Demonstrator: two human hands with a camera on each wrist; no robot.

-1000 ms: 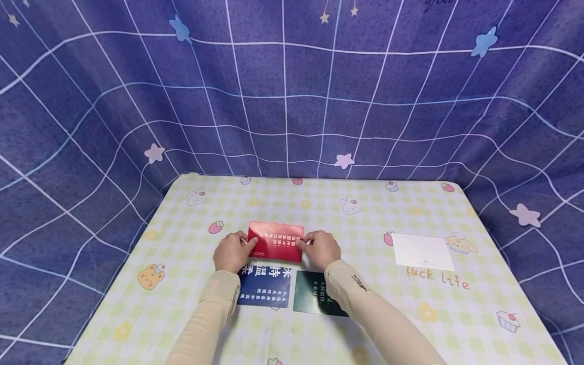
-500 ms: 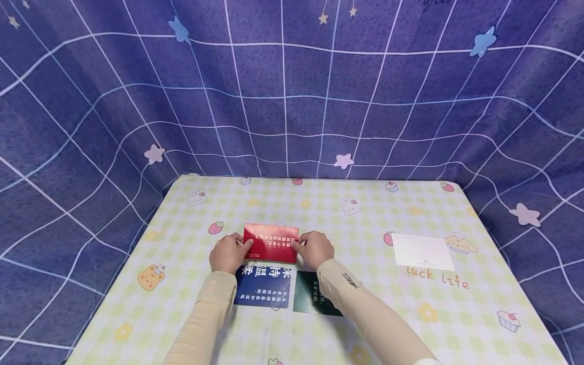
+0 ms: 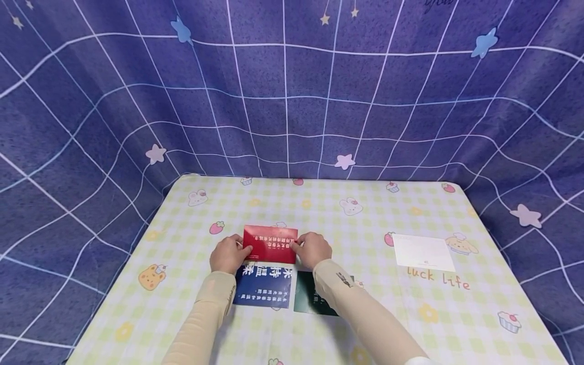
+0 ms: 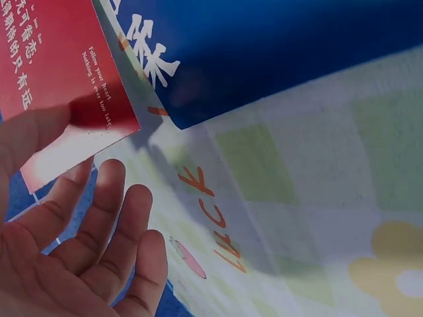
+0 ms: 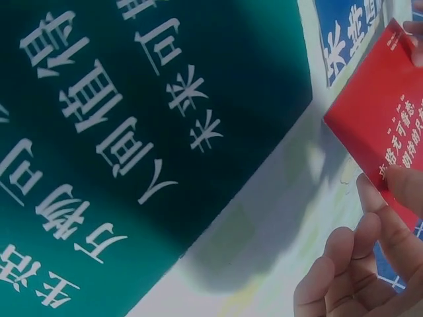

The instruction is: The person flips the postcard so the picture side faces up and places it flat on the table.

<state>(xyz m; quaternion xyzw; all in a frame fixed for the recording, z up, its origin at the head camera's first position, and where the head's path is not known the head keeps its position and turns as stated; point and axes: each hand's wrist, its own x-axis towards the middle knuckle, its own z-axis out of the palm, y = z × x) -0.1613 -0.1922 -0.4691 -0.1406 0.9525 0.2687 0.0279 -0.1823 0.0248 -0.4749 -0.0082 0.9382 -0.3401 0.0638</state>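
Red card [image 3: 270,244], thin and rectangular, is held between two hands: left hand [image 3: 227,254] pinches one short edge with thumb and finger, right hand [image 3: 314,250] pinches the opposite edge, other fingers loosely bent. On its near side lie a smooth blue card [image 3: 264,288] and a dark green card [image 3: 306,295], both white-lettered. Farther right on the checked surface [image 3: 388,317] lies a white card [image 3: 424,251]. Behind hangs a wavy blue curtain [image 3: 305,114].

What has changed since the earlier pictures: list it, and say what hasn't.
The red card has shifted a little left and slightly lower in the head view, with the left hand and right hand moving along, both still pinching it. Nothing was let go. The blue card, green card and white card stayed put.
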